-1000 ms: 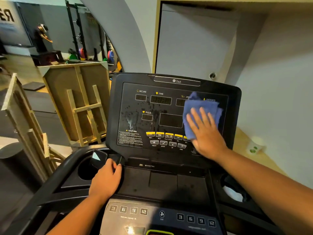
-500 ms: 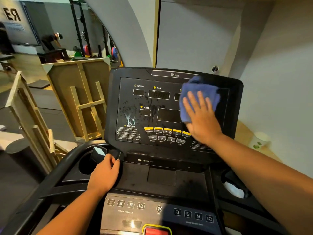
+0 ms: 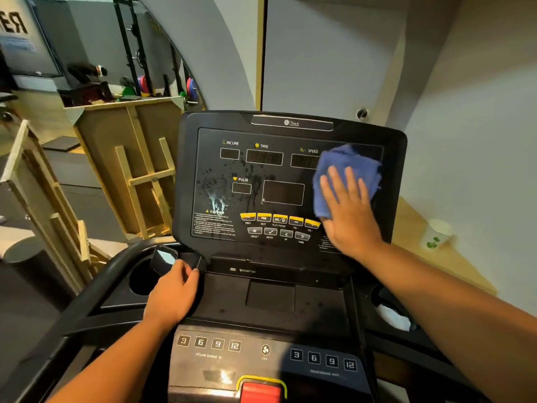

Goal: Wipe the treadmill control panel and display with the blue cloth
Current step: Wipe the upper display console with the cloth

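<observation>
A: What sits in the holders on either side?
B: Beside the left hand (image 3: 171,295), on its outer side, the left cup holder (image 3: 142,277) holds a dark slab-like object (image 3: 164,257) standing tilted, its top glinting. What it is I cannot tell. Below the right forearm, the right cup holder (image 3: 389,303) has something pale and crumpled (image 3: 393,317) in it.

A: And the hands?
B: The right hand (image 3: 350,212) lies flat, fingers straight and spread, pressing the blue cloth (image 3: 344,173) against the control panel (image 3: 203,170). The cloth shows above and left of the fingers, covering the panel's upper right area, just past the SPEED window (image 3: 303,162). The left hand rests curled over the console edge near the panel's lower left corner; whether it grips anything I cannot tell.

A: The surface?
B: Left of the cloth, dark droplets and a pale wet streak (image 3: 216,200) mark the panel near the PULSE label. Toward the person, a red stop button (image 3: 261,392).

A: The room?
B: Beyond the right hand, a paper cup (image 3: 437,237) stands on a wooden ledge (image 3: 412,216) by a pale wall. Beyond the left hand, wooden frames (image 3: 139,170) lean, with weight racks (image 3: 136,53) further back.
</observation>
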Demonstrator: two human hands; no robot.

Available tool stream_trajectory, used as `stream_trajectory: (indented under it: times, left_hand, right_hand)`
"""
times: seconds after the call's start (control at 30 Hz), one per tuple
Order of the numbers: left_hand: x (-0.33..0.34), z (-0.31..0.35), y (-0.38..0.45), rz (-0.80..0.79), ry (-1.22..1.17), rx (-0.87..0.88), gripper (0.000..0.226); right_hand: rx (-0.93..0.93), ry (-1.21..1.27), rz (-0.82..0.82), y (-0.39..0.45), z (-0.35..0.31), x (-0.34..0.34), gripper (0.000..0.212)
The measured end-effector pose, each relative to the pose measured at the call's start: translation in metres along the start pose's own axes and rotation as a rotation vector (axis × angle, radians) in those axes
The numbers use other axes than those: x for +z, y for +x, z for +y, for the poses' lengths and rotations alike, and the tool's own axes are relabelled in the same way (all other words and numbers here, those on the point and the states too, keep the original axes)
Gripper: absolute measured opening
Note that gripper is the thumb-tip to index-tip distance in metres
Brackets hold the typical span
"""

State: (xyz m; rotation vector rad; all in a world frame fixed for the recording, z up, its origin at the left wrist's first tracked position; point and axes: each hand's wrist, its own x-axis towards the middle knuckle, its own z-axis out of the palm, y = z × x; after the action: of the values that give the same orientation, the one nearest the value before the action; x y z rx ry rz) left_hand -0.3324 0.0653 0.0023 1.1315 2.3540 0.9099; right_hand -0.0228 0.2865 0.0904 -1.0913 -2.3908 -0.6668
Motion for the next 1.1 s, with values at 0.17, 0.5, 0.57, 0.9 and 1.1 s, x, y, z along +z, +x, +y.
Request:
stream_trajectory:
  times: [0.17,0.5,0.57,0.9,1.1]
  left_hand:
    - [0.001,0.001,0.0,-0.004,0.014,-0.001,0.023]
    - [0.002,0.001,0.002,-0.009,0.024,-0.02,0.023]
    - [0.002,0.002,0.003,-0.009,0.027,-0.027,0.023]
    - [0.002,-0.002,0.001,0.008,-0.003,-0.012,0.023]
    - [0.002,-0.004,0.0,0.016,-0.012,-0.003,0.023]
  right_hand:
    - [-0.513,-0.069,-0.167,-0.063,0.005,0.024,0.069]
    - [-0.554,-0.068,-0.232,-0.089,0.047,0.007,0.065]
    - [-0.543,-0.049,-0.228,-0.067,0.019,0.013,0.062]
    - [0.057,0.117,0.006,0.037,0.052,-0.032,0.066]
    - [-0.309,0.004,-0.067,-0.023,-0.024,0.014,0.075]
